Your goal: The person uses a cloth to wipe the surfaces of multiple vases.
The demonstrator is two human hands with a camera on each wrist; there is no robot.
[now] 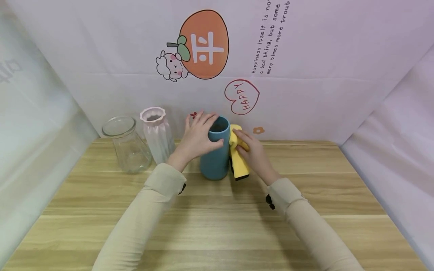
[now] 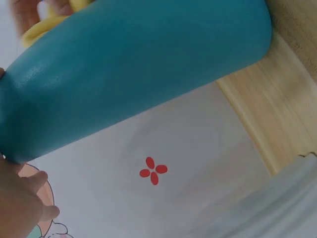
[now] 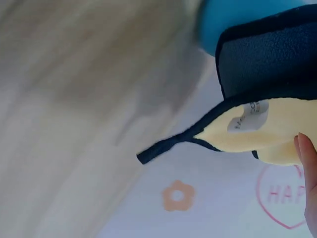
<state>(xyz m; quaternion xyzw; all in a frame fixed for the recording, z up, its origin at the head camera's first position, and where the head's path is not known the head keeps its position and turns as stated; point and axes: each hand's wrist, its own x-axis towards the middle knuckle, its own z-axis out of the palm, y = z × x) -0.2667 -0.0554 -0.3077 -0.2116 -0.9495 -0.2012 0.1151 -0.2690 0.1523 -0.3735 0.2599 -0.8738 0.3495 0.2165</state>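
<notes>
A tall blue vase [image 1: 215, 162] stands upright on the wooden table near the back wall. My left hand [image 1: 198, 141] holds it around the top, fingers at the far side of the rim and thumb at the near side. On the vase's right side, my right hand [image 1: 254, 152] grips a yellow cloth [image 1: 241, 163] with black edging, which touches the vase near its upper part. In the right wrist view the cloth [image 3: 282, 116] hangs folded, showing a dark face and a small label. The left wrist view shows the vase's smooth side [image 2: 138, 74].
Left of the vase stand a pale pink and white fluted vase [image 1: 159, 141] and a clear glass vase [image 1: 132, 154]. A white printed sheet [image 1: 305, 105] rises behind the wooden table [image 1: 217, 226], with more white sheeting at both sides.
</notes>
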